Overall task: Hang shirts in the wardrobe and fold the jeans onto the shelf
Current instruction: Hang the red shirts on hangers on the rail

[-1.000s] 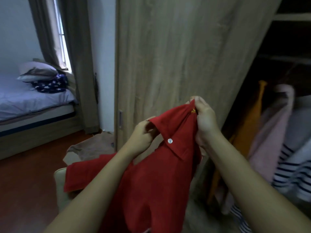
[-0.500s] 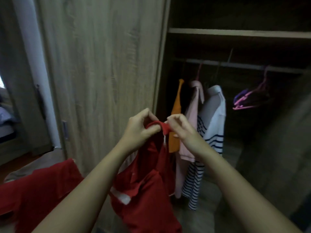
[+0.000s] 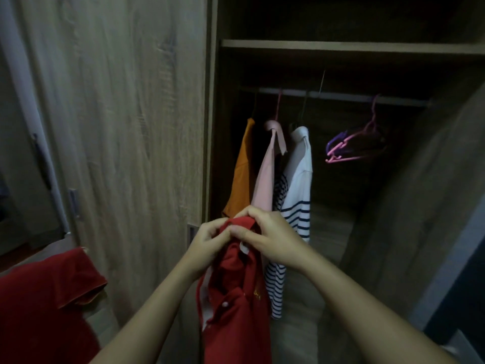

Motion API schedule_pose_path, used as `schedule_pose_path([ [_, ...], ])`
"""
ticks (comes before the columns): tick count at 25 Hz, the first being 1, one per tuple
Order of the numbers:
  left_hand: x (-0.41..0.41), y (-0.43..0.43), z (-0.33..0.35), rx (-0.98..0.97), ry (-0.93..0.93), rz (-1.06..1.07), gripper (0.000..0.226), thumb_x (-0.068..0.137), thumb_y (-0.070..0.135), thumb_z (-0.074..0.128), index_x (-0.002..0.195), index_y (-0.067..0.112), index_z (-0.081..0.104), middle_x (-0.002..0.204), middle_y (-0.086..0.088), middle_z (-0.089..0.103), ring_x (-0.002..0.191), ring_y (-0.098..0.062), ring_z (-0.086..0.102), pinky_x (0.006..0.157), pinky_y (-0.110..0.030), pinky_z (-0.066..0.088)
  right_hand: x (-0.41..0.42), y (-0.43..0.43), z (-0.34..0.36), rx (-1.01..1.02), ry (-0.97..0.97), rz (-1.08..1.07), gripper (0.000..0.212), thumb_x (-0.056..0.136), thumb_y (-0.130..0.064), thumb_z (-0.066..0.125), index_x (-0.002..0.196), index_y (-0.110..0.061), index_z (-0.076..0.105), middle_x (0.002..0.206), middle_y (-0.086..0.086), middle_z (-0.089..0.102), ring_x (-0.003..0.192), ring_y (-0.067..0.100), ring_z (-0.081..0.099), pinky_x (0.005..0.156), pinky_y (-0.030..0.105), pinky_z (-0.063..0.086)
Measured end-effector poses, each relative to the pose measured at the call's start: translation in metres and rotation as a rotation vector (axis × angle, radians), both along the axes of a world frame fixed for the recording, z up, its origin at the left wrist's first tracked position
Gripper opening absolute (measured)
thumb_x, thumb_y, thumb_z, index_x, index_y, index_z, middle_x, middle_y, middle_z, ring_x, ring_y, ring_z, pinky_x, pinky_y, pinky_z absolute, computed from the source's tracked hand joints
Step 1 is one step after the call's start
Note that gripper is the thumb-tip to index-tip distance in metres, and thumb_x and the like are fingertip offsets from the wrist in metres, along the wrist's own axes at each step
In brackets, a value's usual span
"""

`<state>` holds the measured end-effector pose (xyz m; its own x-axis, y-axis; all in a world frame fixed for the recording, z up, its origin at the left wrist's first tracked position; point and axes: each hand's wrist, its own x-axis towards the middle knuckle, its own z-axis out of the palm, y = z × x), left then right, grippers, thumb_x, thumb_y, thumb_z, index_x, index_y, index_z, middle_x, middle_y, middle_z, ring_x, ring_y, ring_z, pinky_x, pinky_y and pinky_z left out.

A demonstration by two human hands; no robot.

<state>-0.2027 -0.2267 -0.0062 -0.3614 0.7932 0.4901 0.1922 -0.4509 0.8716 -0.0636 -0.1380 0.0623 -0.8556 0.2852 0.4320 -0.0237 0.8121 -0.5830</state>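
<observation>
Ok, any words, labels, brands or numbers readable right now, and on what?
None can be read.
One small yellow embroidered mark on the red shirt is too small and blurred to make out.
No text shows on the hanging shirts or the wardrobe door.

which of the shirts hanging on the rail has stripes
The white shirt, rightmost of the three on the rail: navy stripes cross its lower part, while the orange shirt and pink shirt are plain.
</observation>
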Motion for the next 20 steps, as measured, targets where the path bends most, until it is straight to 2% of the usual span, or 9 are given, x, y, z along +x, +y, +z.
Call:
schedule_pose_path([
  [2, 0.002, 0.000, -0.017, -0.063, -0.084, -0.083, 0.038, 0.075, 0.037, 0.071, 0.103, 0.012, 0.072, 0.099, -0.009, 0.072, 0.092, -0.017, 0.066, 0.081, -0.027, 0.053, 0.006, 0.008, -0.001, -0.065, 0.051, -0.026, 0.006, 0.089, -0.034, 0.060, 0.091, -0.028, 0.062, 0.082, -0.009, 0.068, 0.077, 0.000, 0.063, 0.068, 0.018, 0.050],
  [4, 0.001, 0.002, -0.037, -0.172, -0.022, -0.043, 0.048, 0.076, 0.042, 0.071, 0.106, 0.005, 0.068, 0.106, -0.018, 0.069, 0.095, -0.021, 0.064, 0.086, -0.037, 0.051, 0.011, 0.019, 0.001, -0.145, 0.134, -0.100, 0.007, 0.089, -0.033, 0.060, 0.082, -0.034, 0.058, 0.075, -0.012, 0.065, 0.070, -0.005, 0.061, 0.064, 0.014, 0.046],
  [6, -0.007, 0.001, -0.062, -0.318, 0.010, 0.000, 0.058, 0.072, 0.056, 0.071, 0.104, 0.007, 0.068, 0.104, -0.018, 0.070, 0.093, -0.022, 0.065, 0.088, -0.044, 0.049, 0.017, 0.030, 0.007, -0.199, 0.226, -0.190, 0.009, 0.088, -0.032, 0.061, 0.080, -0.032, 0.058, 0.074, -0.013, 0.064, 0.067, -0.007, 0.059, 0.063, 0.010, 0.044],
  [9, -0.018, -0.005, -0.089, -0.472, -0.085, -0.036, 0.066, 0.062, 0.054, 0.079, 0.108, 0.008, 0.067, 0.108, -0.016, 0.069, 0.103, -0.030, 0.065, 0.096, -0.047, 0.048, 0.032, 0.046, 0.010, -0.208, 0.333, -0.338, 0.009, 0.087, -0.031, 0.063, 0.079, -0.030, 0.059, 0.073, -0.013, 0.063, 0.066, -0.007, 0.058, 0.061, 0.007, 0.042],
  [10, -0.021, -0.006, -0.089, -0.497, -0.111, -0.034, 0.063, 0.061, 0.048, 0.082, 0.107, 0.008, 0.068, 0.108, -0.016, 0.070, 0.103, -0.032, 0.064, 0.095, -0.046, 0.047, 0.039, 0.051, 0.010, -0.193, 0.335, -0.369, 0.007, 0.086, -0.031, 0.063, 0.081, -0.030, 0.059, 0.075, -0.014, 0.063, 0.067, -0.005, 0.058, 0.061, 0.006, 0.042],
  [13, -0.039, -0.001, -0.056, -0.509, -0.115, 0.045, 0.012, 0.081, 0.005, 0.068, 0.089, 0.011, 0.075, 0.086, -0.016, 0.070, 0.084, -0.032, 0.059, 0.078, -0.038, 0.047, 0.068, 0.061, 0.005, 0.075, 0.184, -0.414, 0.017, 0.088, -0.029, 0.062, 0.101, -0.025, 0.053, 0.082, -0.014, 0.060, 0.071, -0.003, 0.057, 0.064, 0.010, 0.041],
  [16, -0.059, 0.002, 0.000, -0.493, 0.118, 0.122, 0.033, 0.081, -0.009, 0.058, 0.083, 0.018, 0.077, 0.082, -0.008, 0.068, 0.073, -0.023, 0.059, 0.064, -0.028, 0.048, 0.091, 0.071, -0.006, 0.455, -0.102, -0.510, 0.021, 0.090, -0.027, 0.054, 0.108, -0.025, 0.044, 0.095, -0.009, 0.055, 0.082, 0.011, 0.057, 0.069, 0.028, 0.044],
  [18, -0.058, 0.003, 0.026, -0.512, 0.412, 0.123, 0.029, 0.076, -0.003, 0.064, 0.089, 0.019, 0.076, 0.095, -0.003, 0.065, 0.080, -0.017, 0.064, 0.069, -0.026, 0.052, 0.103, 0.078, -0.015, 0.518, -0.246, -0.562, 0.013, 0.090, -0.027, 0.051, 0.096, -0.030, 0.039, 0.091, -0.007, 0.049, 0.083, 0.022, 0.059, 0.066, 0.035, 0.048],
  [20, -0.053, 0.002, 0.049, -0.558, 0.605, 0.153, 0.033, 0.075, -0.006, 0.063, 0.089, 0.022, 0.073, 0.098, 0.003, 0.060, 0.086, -0.012, 0.063, 0.073, -0.026, 0.056, 0.110, 0.082, -0.021, 0.491, -0.324, -0.522, 0.015, 0.088, -0.022, 0.054, 0.088, -0.032, 0.043, 0.088, -0.008, 0.043, 0.081, 0.020, 0.058, 0.064, 0.032, 0.046],
])
